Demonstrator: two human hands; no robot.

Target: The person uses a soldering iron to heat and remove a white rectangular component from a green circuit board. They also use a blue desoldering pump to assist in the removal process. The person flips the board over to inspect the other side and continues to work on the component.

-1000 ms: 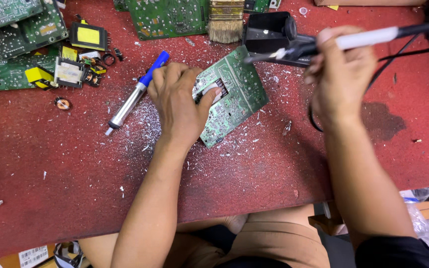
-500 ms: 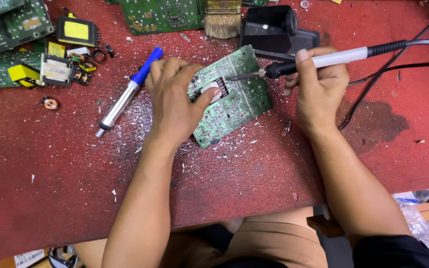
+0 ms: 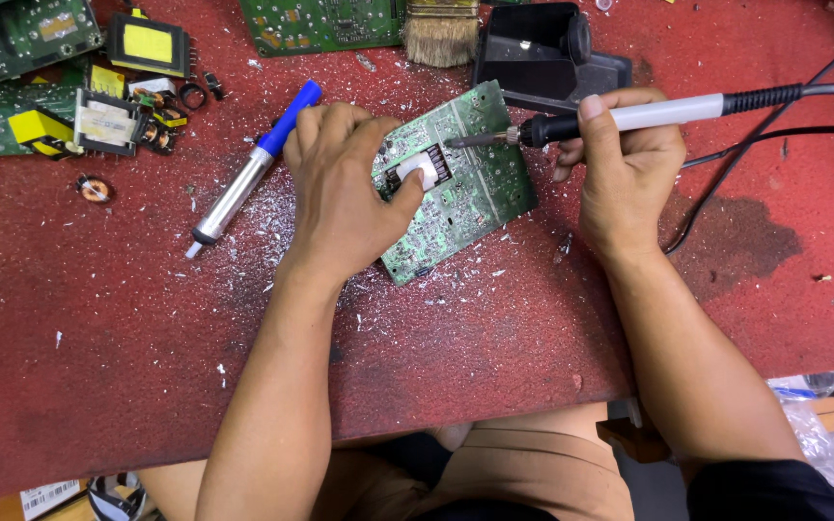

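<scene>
A green circuit board [image 3: 475, 183] lies tilted on the red worktop [image 3: 494, 338], solder side up. My left hand [image 3: 345, 188] presses down on the board's left part, thumb tip beside a slotted opening. My right hand [image 3: 625, 164] grips a soldering iron [image 3: 629, 118] with a white handle and black collar. Its metal tip points left and touches the board near my left thumb.
A silver and blue desoldering pump [image 3: 248, 172] lies left of my left hand. Black iron stand [image 3: 547, 53] and a brush [image 3: 441, 34] sit behind the board. Loose transformers [image 3: 113, 121] and more green boards [image 3: 320, 21] lie at the back left. The black cord [image 3: 726, 169] trails right. Solder flecks litter the worktop.
My right hand brought the soldering iron from above the stand down and left until its tip reached the board. My left hand stayed on the board.
</scene>
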